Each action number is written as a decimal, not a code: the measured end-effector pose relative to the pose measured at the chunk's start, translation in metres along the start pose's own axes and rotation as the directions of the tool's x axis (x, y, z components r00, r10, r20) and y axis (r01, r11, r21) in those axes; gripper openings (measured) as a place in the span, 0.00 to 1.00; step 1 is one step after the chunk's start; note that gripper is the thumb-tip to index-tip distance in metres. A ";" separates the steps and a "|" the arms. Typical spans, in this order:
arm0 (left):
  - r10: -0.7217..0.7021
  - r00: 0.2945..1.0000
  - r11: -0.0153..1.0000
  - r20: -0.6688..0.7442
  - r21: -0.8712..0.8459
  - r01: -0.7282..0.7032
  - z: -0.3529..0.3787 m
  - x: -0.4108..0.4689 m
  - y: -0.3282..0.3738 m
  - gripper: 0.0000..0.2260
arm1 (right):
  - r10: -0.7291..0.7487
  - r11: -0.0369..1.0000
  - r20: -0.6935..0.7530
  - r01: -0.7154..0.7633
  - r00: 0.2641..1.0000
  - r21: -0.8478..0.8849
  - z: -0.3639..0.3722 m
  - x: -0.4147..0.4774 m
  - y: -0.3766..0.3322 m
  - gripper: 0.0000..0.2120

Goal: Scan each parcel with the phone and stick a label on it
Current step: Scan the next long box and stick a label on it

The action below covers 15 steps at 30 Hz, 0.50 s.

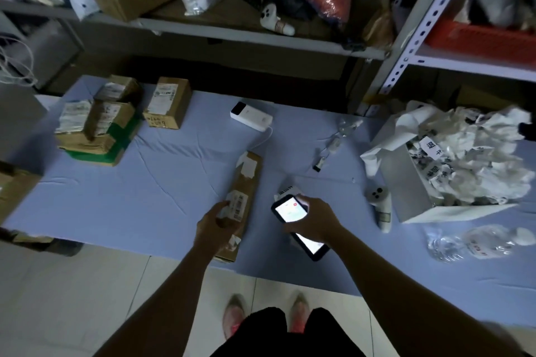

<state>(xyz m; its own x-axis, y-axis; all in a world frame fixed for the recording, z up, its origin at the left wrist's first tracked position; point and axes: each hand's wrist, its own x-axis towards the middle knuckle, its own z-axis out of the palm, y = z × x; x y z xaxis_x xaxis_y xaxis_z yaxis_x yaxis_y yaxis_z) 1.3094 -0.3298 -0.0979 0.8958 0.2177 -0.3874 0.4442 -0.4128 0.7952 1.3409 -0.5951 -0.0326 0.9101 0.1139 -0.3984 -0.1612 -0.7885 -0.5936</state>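
Observation:
A long brown cardboard parcel with white labels lies on the pale blue table near the front edge. My left hand grips its near end, thumb beside a barcode label. My right hand holds a phone with a lit screen just right of the parcel. A second lit phone lies flat under that hand. A small white device with dark print, partly hidden, sits behind the held phone.
Stacked parcels and a single box stand at the back left. A white power bank with a cable lies mid-back. A white box of crumpled backing paper, a white handheld gadget and a plastic bag are at right. Shelving rises behind.

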 end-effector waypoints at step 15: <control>0.075 0.997 0.996 -0.028 0.050 -0.074 -0.004 -0.002 -0.002 0.24 | 0.062 0.967 0.152 -0.021 0.987 -0.255 -0.002 -0.024 0.002 0.48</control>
<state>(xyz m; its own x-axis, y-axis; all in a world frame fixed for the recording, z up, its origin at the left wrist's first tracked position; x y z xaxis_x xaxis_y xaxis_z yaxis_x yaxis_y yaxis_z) 1.3067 -0.3254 -0.0971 0.9259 0.2106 -0.3136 0.3772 -0.4711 0.7974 1.3192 -0.6003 -0.0229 0.8301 0.1554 -0.5355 -0.0775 -0.9189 -0.3868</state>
